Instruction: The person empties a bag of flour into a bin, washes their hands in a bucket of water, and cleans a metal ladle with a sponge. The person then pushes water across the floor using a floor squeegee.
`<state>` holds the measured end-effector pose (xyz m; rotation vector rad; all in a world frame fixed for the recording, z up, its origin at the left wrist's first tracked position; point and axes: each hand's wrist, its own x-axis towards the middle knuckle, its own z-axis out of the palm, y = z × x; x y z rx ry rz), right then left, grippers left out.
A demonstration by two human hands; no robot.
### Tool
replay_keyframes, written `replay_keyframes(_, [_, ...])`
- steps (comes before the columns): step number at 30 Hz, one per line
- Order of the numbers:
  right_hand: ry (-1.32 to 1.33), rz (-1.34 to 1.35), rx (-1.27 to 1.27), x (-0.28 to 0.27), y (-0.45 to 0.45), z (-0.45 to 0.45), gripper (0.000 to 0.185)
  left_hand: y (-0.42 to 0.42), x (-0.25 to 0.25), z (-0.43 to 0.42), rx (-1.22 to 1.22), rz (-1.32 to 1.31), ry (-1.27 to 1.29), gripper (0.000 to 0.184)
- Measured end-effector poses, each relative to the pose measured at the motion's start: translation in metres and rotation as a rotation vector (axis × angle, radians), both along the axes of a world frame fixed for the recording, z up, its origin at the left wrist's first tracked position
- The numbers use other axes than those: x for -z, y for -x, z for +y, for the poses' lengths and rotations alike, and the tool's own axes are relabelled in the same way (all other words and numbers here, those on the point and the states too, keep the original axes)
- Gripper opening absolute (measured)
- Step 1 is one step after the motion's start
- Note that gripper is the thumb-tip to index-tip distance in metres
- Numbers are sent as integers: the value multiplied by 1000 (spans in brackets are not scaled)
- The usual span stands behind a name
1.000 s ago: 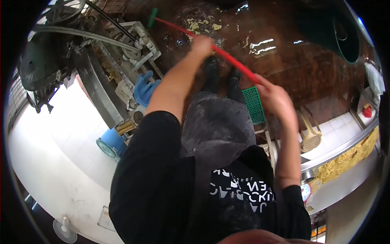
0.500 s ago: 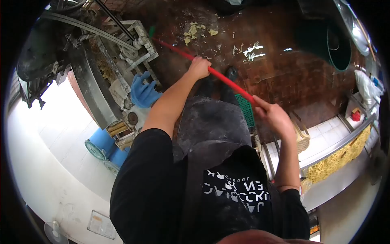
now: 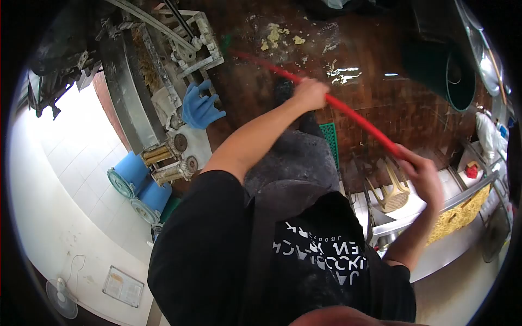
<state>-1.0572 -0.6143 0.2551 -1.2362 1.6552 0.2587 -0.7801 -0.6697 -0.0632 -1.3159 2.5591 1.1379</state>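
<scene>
A long red pole, like a broom handle, runs slantwise across the head view. My left hand is closed around its middle. Lower down and to the right, my right hand is wrapped around the pole near its end. The far end is blurred, with a green patch beside the machine frame; its head cannot be made out. Pale dough-like scraps lie on the wet brown floor beyond my hands.
Left stands a floury machine with a blue glove on it, and blue drums behind. A dark green bin is at upper right. To the right are a beige stool and a tray of yellow noodles.
Both hands have swung to the right with the red pole, the right hand also lower in view. The camera view has shifted slightly. Both grips stay closed.
</scene>
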Motion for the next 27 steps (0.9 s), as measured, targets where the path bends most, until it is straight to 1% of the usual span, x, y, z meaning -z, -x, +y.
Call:
replay_keyframes(1, [-35, 15, -37, 31, -13, 5, 41, -25, 18, 12, 13, -67, -47, 21])
replay_keyframes(2, [-93, 51, -93, 50, -32, 1, 40, -47, 34, 23, -18, -120, -148, 26])
replay_keyframes(3, [-156, 86, -152, 61, -45, 0, 39, -59, 54, 38, -17, -129, -173, 29])
replay_keyframes(4, [5, 25, -72, 64, -32, 9, 37, -46, 54, 42, -50, -101, -100, 30])
replay_keyframes(5, [-25, 158, -123, 51, -21, 1, 36, -22, 53, 37, -74, -71, -17, 31])
replay_keyframes(6, [38, 127, -75, 36, 0, -3, 36, 7, 51, 34, -131, 21, 64, 29])
replay_keyframes(7, [92, 97, -29, 17, 21, -4, 36, 36, 34, 25, -137, 72, 62, 26])
replay_keyframes(8, [115, 137, -28, -6, 38, -8, 36, 65, 14, 13, -98, 25, -24, 20])
replay_keyframes(9, [148, 174, -25, -30, 46, -15, 36, 83, -6, 6, -125, 165, -11, 18])
replay_keyframes(10, [160, 205, -56, -55, 46, -22, 36, 101, -15, 1, -147, 205, -7, 21])
replay_keyframes(11, [172, 237, -85, -76, 45, -25, 36, 108, -30, -2, -216, 257, -44, 27])
replay_keyframes(13, [193, 195, -172, -105, 28, -24, 37, 91, -56, 2, -243, 375, 6, 34])
replay_keyframes(14, [203, 181, -209, -116, 16, -23, 38, 73, -65, 10, -273, 371, 59, 37])
replay_keyframes(15, [75, 150, -148, -115, 3, -22, 39, 52, -69, 19, -299, 370, 114, 40])
replay_keyframes(17, [47, 154, -222, -88, -29, -28, 39, 7, -49, 48, -332, 241, 111, 44])
replay_keyframes(19, [161, 226, -351, -35, -45, -22, 35, -28, -9, 70, -385, 154, 14, 44])
replay_keyframes(21, [164, 252, -420, -15, -51, -36, 33, -16, 10, 66, -398, 113, -6, 42])
replay_keyframes(22, [192, 256, -391, -15, -36, -43, 33, -5, 18, 62, -406, 92, -15, 42])
replay_keyframes(24, [232, 278, -316, -39, -4, -60, 32, 44, 6, 39, -454, 291, 118, 39])
replay_keyframes(25, [245, 291, -280, -59, 4, -72, 32, 67, -19, 23, -461, 262, 14, 36])
replay_keyframes(26, [250, 347, -248, -78, 11, -82, 32, 90, -34, 10, -481, 267, -5, 32])
replay_keyframes(27, [255, 404, -213, -98, 18, -87, 32, 107, -45, -1, -487, 337, 12, 26])
